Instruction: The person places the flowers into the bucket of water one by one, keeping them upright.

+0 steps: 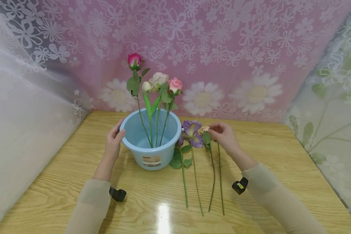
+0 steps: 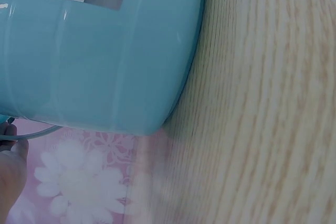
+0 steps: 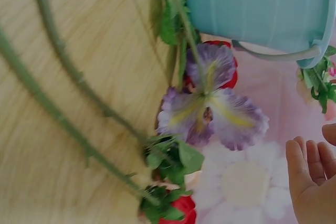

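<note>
Head view puts the peach flower (image 1: pixel 204 129) on the worktop (image 1: pixel 61 175), right of the blue bucket (image 1: pixel 167 157) and just beside the purple iris (image 1: pixel 191 131). I judge it light, with soft petals that would crease and a thin, springy stem, so from here I would take it by the stem, just below the leaves. The right wrist view gives me a red rose (image 3: pixel 182 213) lying next to it.

The right hand (image 1: pixel 225 136) is above these two blooms, fingers loosely bent, with nothing in it that I can see; I cannot tell whether a fingertip brushes a petal. The left hand (image 1: pixel 113 143) grips the bucket at its left side, thumb over the rim. I take the bucket for smooth plastic, light and a little slippery, so the rim seems the sound hold. Four flowers lean in it, the tallest a dark pink rose (image 1: pixel 134 59).

The far edge and the pink cloth (image 1: pixel 251 48) sit close behind, leaving me little room there; I have more right of the stems and left of the bucket.
</note>
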Available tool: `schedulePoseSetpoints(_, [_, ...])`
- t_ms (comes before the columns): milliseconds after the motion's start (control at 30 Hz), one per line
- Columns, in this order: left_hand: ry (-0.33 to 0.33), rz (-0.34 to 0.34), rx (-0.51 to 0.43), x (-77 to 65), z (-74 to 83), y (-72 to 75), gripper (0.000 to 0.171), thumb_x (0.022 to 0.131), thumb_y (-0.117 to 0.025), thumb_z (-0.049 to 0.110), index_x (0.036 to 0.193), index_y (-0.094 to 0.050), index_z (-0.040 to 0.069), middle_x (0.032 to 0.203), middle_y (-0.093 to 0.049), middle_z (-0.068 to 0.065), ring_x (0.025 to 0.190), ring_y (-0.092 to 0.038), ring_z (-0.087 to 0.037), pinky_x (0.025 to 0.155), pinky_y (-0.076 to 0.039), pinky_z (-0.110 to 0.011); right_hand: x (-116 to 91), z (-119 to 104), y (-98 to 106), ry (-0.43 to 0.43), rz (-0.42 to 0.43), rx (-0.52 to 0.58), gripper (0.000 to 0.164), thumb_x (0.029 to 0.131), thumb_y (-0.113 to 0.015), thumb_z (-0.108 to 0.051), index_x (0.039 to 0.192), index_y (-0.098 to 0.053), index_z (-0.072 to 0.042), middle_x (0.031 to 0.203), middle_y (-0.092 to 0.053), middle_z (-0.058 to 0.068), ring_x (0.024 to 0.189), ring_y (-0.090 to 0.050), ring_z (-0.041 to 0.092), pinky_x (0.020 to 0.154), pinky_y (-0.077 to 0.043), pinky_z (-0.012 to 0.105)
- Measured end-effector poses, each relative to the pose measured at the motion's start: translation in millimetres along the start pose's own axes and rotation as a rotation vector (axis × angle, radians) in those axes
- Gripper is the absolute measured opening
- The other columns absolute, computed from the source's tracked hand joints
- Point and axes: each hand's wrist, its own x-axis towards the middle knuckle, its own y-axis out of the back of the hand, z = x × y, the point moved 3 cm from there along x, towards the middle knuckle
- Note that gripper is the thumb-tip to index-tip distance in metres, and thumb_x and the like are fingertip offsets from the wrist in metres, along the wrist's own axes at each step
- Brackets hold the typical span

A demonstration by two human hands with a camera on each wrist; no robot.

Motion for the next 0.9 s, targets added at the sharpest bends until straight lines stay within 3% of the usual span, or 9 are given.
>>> schedulePoseSetpoints(333, [-0.009, 0.006, -0.007, 0.2, -0.4, 0.7, 0.045, 0.090, -0.043, 0.005, 0.133, -0.035, -0.005, 0.134, -0.037, -0.020, 0.120, -0.036, -0.026, 0.090, -0.038, -0.024, -4.7, 19.8, 7.5, -0.034, 0.005, -0.053, 0.028, 0.088, -0.054, -0.011, 0.110, -0.053, 0.007, 0.102, -0.054, 0.018, 0.093, -0.052, 0.035, 0.070, -0.050, 0.028])
schedulePoseSetpoints(467, [-0.009, 0.003, -0.006, 0.2, 1.1, 0.3, 0.044, 0.090, -0.042, 0.005, 0.132, -0.035, -0.005, 0.134, -0.037, -0.020, 0.120, -0.037, -0.026, 0.091, -0.038, -0.024, -5.9, 28.6, 10.2, -0.047, -0.004, -0.096, 0.029, 0.088, -0.054, -0.013, 0.109, -0.053, 0.007, 0.101, -0.055, 0.019, 0.090, -0.054, 0.033, 0.071, -0.050, 0.034])
schedulePoseSetpoints(700, [0.006, 0.001, 0.007, -0.4, 2.8, 0.5, 0.044, 0.091, -0.042, 0.006, 0.133, -0.034, -0.004, 0.135, -0.035, -0.018, 0.122, -0.034, -0.025, 0.091, -0.037, -0.023, -5.4, 46.9, 12.9, -0.078, -0.029, -0.062, 0.029, 0.087, -0.053, -0.008, 0.109, -0.050, 0.011, 0.102, -0.052, 0.022, 0.093, -0.052, 0.035, 0.078, -0.047, 0.043])
schedulePoseSetpoints(900, [0.014, -0.001, -0.009, -0.9, 2.7, 0.1, 0.044, 0.091, -0.041, 0.003, 0.133, -0.033, -0.005, 0.136, -0.034, -0.018, 0.122, -0.033, -0.026, 0.093, -0.036, -0.025, -4.0, 65.0, 18.9, -0.123, -0.042, -0.148, 0.029, 0.087, -0.053, -0.008, 0.109, -0.050, 0.011, 0.103, -0.052, 0.023, 0.092, -0.053, 0.034, 0.075, -0.049, 0.040])
